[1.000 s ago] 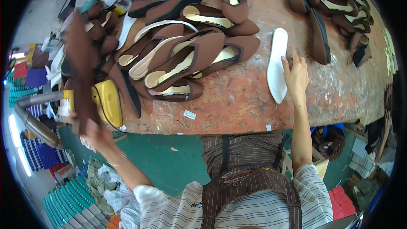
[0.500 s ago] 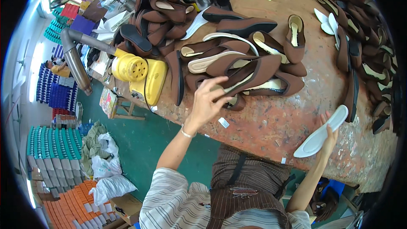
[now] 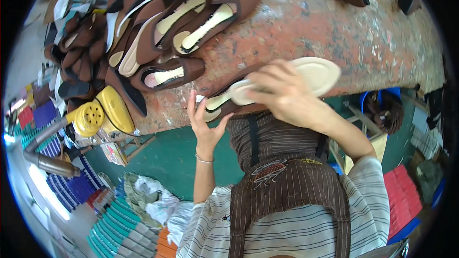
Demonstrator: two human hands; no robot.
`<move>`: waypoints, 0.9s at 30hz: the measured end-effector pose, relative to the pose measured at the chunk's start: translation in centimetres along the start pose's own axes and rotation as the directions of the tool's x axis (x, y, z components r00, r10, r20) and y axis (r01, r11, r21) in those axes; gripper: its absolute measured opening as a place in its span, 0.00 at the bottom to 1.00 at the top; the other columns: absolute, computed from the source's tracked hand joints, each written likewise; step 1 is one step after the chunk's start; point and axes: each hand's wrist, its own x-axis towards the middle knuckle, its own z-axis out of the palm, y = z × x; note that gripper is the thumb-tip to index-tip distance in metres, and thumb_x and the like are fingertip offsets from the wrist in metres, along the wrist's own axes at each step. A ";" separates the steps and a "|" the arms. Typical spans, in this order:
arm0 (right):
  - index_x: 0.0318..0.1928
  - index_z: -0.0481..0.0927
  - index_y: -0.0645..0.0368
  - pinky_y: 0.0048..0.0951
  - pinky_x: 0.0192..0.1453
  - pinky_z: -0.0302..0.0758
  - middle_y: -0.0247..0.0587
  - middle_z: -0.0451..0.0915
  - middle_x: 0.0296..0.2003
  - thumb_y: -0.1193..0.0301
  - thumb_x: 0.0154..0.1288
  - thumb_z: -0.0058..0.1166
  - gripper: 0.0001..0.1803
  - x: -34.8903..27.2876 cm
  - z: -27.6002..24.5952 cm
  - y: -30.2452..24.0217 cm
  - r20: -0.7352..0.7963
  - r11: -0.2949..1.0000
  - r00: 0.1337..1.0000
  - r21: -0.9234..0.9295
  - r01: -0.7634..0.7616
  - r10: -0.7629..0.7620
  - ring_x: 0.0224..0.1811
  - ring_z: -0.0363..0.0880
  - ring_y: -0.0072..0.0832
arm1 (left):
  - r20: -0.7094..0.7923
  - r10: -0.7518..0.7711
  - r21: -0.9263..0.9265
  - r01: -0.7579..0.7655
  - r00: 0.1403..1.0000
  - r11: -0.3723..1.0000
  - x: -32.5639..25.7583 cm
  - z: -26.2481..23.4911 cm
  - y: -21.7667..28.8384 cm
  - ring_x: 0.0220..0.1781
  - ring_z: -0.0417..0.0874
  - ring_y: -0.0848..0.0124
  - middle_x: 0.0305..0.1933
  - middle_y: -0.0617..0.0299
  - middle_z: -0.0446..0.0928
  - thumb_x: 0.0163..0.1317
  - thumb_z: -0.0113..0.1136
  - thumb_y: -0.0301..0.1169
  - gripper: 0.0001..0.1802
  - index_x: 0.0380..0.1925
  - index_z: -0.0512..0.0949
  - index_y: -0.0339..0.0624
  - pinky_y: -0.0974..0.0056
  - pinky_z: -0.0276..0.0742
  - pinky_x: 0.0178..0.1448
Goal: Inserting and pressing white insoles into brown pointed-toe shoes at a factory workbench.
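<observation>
Gripping a cream insole (image 3: 306,77) from above, the right hand (image 3: 282,96) closes its fingers over it at the bench's near edge, while the left hand (image 3: 206,122), at nine o'clock from it, cups a brown shoe upper (image 3: 221,101) from below. Fitting insole into upper looks like the step underway; next, it likely needs heel ends lined up. More brown uppers (image 3: 167,43) are piled at eleven o'clock on the paint-stained workbench (image 3: 344,24).

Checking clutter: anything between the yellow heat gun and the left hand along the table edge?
Bare table edge only, between heat gun and left hand, head view.
</observation>
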 end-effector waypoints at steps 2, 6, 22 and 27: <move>0.37 0.87 0.54 0.36 0.59 0.71 0.37 0.80 0.46 0.71 0.43 0.62 0.15 0.4 3.2 -0.5 0.073 0.998 0.997 0.065 0.001 -0.006 0.51 0.77 0.32 | -0.247 -0.070 -0.294 -0.006 0.967 0.956 -0.4 1.9 0.3 0.69 0.67 0.45 0.72 0.41 0.58 0.42 0.81 0.39 0.52 0.66 0.61 0.44 0.46 0.69 0.67; 0.37 0.87 0.57 0.33 0.59 0.71 0.38 0.80 0.47 0.71 0.41 0.63 0.17 1.1 6.0 -1.5 0.145 0.989 0.989 0.146 -0.036 0.014 0.52 0.77 0.32 | -0.247 -0.069 -0.313 -0.012 0.967 0.950 -1.0 2.7 0.5 0.68 0.67 0.42 0.73 0.38 0.53 0.41 0.81 0.48 0.70 0.73 0.39 0.45 0.42 0.66 0.69; 0.46 0.83 0.64 0.37 0.66 0.71 0.45 0.77 0.52 0.71 0.51 0.56 0.20 1.6 9.8 -2.3 0.209 0.980 0.969 0.176 0.094 -0.131 0.61 0.73 0.38 | -0.101 -0.050 -0.449 -0.001 0.994 0.894 -1.8 2.0 -1.9 0.69 0.65 0.42 0.73 0.38 0.52 0.38 0.79 0.58 0.78 0.74 0.26 0.52 0.42 0.63 0.70; 0.56 0.79 0.62 0.38 0.76 0.60 0.47 0.75 0.60 0.68 0.58 0.51 0.24 1.8 10.5 -1.8 0.315 0.938 0.913 0.309 0.160 -0.259 0.68 0.68 0.37 | -0.091 -0.058 -0.450 0.011 0.994 0.893 -0.5 1.0 -1.5 0.67 0.68 0.42 0.67 0.35 0.65 0.62 0.55 0.58 0.38 0.61 0.68 0.39 0.46 0.65 0.68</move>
